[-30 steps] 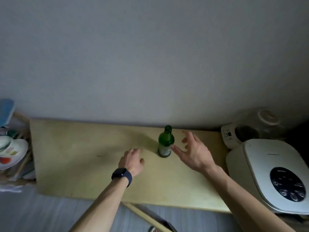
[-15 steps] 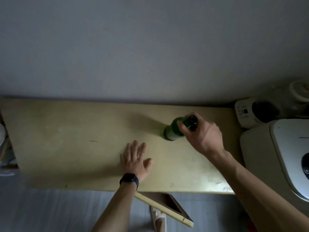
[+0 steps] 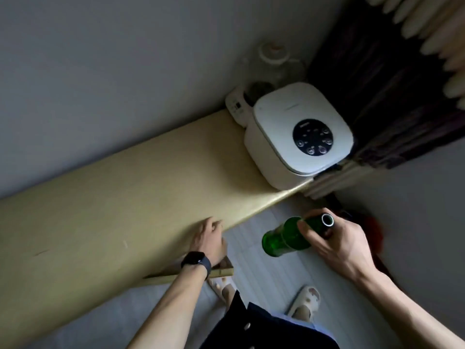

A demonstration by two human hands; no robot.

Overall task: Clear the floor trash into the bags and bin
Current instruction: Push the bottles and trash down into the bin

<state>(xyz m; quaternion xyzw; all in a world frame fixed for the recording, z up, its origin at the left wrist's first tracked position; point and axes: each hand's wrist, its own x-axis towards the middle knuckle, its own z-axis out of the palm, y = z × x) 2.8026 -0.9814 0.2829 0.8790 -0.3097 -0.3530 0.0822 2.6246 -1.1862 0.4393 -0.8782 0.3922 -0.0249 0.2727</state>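
Note:
My right hand (image 3: 337, 245) grips a green glass bottle (image 3: 284, 238) by its neck. The bottle is off the table, tilted nearly flat over the floor, its open mouth toward the camera. My left hand (image 3: 208, 239), with a dark watch on the wrist, rests on the front edge of the low yellow table (image 3: 113, 210), fingers loosely curled and holding nothing.
A white rice cooker (image 3: 299, 132) stands on the table's right end, with a smaller white appliance (image 3: 239, 102) and a glass jar behind it. Dark curtain at upper right. A red object (image 3: 372, 230) lies on the floor at right. My slippered feet are below.
My right hand closed round the bottle's neck, tipped it and lifted it off the table toward me. My left hand slid back to the table's front edge. The view swung right.

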